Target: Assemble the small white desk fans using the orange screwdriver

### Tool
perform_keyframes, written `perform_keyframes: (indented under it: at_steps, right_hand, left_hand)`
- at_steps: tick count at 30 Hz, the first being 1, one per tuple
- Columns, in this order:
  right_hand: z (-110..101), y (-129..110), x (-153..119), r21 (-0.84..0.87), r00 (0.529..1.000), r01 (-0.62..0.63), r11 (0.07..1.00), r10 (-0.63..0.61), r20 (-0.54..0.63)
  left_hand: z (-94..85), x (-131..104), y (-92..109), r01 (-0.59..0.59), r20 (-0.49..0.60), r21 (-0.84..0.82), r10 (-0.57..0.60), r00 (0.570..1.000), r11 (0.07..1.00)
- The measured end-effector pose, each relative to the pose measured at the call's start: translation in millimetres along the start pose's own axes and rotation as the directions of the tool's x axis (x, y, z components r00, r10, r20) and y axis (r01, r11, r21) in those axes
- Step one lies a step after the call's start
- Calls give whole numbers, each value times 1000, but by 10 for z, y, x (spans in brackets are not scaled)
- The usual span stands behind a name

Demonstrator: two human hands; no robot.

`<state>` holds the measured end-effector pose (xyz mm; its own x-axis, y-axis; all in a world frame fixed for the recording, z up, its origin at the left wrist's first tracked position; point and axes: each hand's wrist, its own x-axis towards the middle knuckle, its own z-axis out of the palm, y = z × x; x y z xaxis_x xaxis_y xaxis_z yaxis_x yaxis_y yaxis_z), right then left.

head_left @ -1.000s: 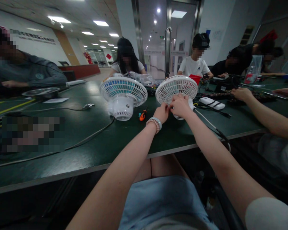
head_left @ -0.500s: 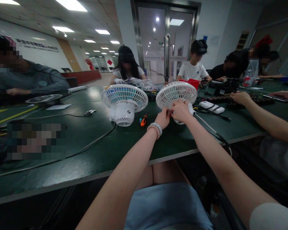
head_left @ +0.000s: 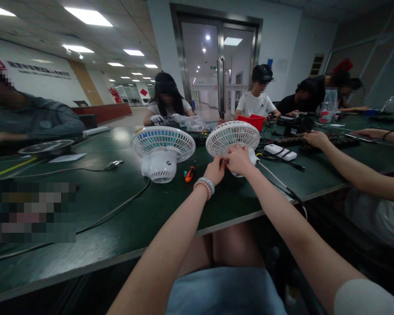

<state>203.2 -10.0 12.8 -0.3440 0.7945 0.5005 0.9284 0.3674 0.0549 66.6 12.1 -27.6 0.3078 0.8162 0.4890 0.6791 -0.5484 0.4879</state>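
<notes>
A white fan lies with its round grille tilted up and away, its base partly covered by my hands. Close against it, my right hand has its fingers curled over the near side of the housing. My left hand, wearing bracelets at the wrist, meets it with pinched fingertips. Whatever lies between the fingertips is too small and covered to name. A second white fan stands to the left, its vented motor housing towards me. Between the fans lies a small orange-and-black screwdriver.
On the green table, a grey cord with a plug runs left. A white power strip with dark cables sits to the right. Behind the fans are a red bin and plastic bags. Several people work around the table.
The whole view has shifted, so everything sits a little further left and lower. Both hands stay together at the right fan, with only slight finger movement.
</notes>
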Motion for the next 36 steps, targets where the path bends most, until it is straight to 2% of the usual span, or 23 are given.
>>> perform_keyframes:
  at_steps: [20,29,36]
  right_hand:
    - [3,34,12,36,999,28,999,-27,-17]
    - [-20,37,22,60,999,25,998,-26,19]
    - [10,77,14,171,1000,24,985,-24,-1]
  left_hand:
    - [-6,18,-25,42,-16,-13,-42,999,999]
    - [-8,30,-32,12,2,21,-13,1000,1000]
    - [5,14,3,-15,0,33,15,1000,999]
